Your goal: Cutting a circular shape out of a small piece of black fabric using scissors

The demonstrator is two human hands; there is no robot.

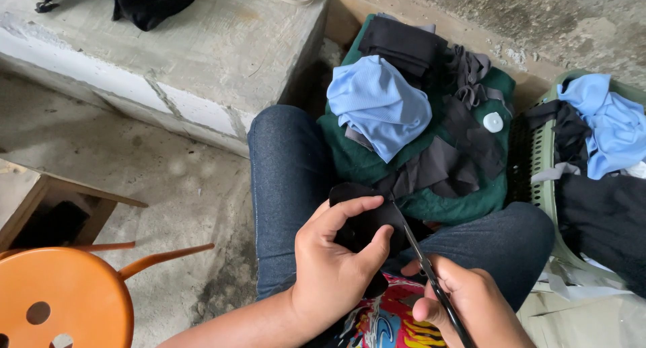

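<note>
My left hand (pixel 334 260) pinches a small piece of black cloth (pixel 367 217) between thumb and fingers, over my lap in blue jeans (pixel 286 180). My right hand (pixel 471 301) grips a pair of black-handled scissors (pixel 420 260); the thin blades point up and left and meet the edge of the black cloth. Just beyond the hands, a heap of dark grey and black fabric strips (pixel 451 156) and a light blue cloth (pixel 380 102) lies on a green fabric bundle (pixel 356 163).
A green plastic basket (pixel 542 163) at right holds black and light blue cloth. A concrete step (pixel 202 52) runs along the upper left with dark cloth on it. An orange stool (pixel 60 297) and a wooden piece (pixel 40 200) sit at lower left. A small white cap (pixel 493 122) rests on the pile.
</note>
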